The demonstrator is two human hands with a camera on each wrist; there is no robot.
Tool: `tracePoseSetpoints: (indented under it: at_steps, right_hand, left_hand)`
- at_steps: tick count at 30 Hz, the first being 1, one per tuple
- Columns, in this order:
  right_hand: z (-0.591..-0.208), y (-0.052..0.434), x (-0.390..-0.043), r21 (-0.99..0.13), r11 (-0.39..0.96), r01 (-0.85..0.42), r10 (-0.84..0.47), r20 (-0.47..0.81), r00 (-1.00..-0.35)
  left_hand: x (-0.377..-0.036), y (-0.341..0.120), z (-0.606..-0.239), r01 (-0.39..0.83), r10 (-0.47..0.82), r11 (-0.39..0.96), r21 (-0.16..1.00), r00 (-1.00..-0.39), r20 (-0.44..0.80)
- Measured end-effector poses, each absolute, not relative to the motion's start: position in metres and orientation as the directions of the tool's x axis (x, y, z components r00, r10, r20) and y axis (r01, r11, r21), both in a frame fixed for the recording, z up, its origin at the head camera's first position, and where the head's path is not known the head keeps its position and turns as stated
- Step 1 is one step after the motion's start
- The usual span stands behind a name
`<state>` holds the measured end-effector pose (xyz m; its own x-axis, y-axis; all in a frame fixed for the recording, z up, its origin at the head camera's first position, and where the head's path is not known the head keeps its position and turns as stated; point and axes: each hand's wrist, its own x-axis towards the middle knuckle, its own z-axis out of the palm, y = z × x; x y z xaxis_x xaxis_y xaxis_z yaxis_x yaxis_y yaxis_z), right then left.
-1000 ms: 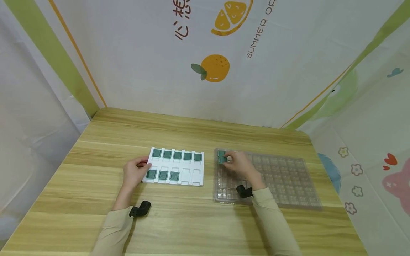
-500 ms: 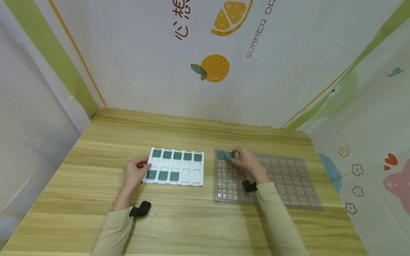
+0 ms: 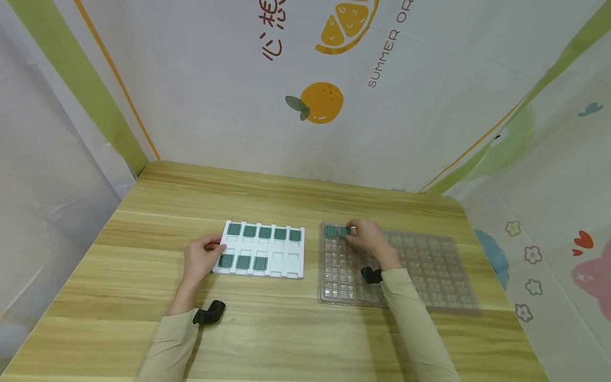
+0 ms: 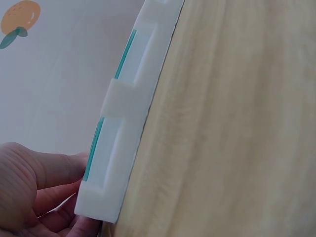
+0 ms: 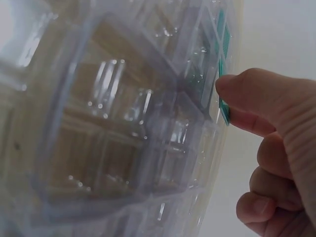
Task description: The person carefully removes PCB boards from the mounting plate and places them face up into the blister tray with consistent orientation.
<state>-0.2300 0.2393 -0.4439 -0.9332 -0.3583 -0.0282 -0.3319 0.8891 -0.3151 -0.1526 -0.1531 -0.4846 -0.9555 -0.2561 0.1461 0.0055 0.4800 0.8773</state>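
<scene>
My left hand [image 3: 200, 258] grips the left end of a white tray [image 3: 268, 246], thumb on top in the head view. Small green circuit boards [image 3: 264, 233] fill its back row, and several more sit at the left of its front row. In the left wrist view two boards [image 4: 94, 149] show edge-on in their slots. My right hand [image 3: 369, 237] pinches another green circuit board [image 5: 223, 109] between thumb and forefinger, at the second back-row pocket of a clear plastic tray [image 3: 321, 265]. One green board [image 3: 331, 231] lies in the pocket to its left.
Both trays rest on a wood-grain table [image 3: 267, 329], with a narrow gap between them. Pockets in the front row of the white tray, at its right end, hold no boards. A printed white curtain [image 3: 215, 106] hangs behind the table.
My right hand has moved right from the clear tray's corner pocket to the second pocket, carrying a circuit board and leaving one in the corner. The left hand and white tray stay put.
</scene>
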Motion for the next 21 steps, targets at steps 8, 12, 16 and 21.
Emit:
tracePoseSetpoints:
  at_steps: [8,12,16,21]
  right_hand:
    - [-0.4446,0.2388,-0.2298,-0.306,0.892,-0.333,-0.357,-0.026,-0.934]
    - [-0.4443,0.2387,-0.2299,-0.312,0.894,-0.320,-0.349,-0.038,-0.936]
    - [-0.4447,0.2390,-0.2299,-0.313,0.895,-0.318,-0.346,-0.037,-0.938]
    - [-0.4451,0.2383,-0.2287,-0.299,0.894,-0.333,-0.355,-0.019,-0.935]
  left_hand:
    - [-0.1525,-0.1530,-0.4844,0.001,-0.255,0.475,0.880,-0.957,0.139]
    - [-0.1528,-0.1532,-0.4851,0.006,-0.255,0.477,0.879,-0.956,0.145]
    - [-0.1529,-0.1532,-0.4856,0.008,-0.258,0.475,0.880,-0.955,0.148]
    - [-0.1532,-0.1534,-0.4856,-0.012,-0.266,0.466,0.885,-0.956,0.127]
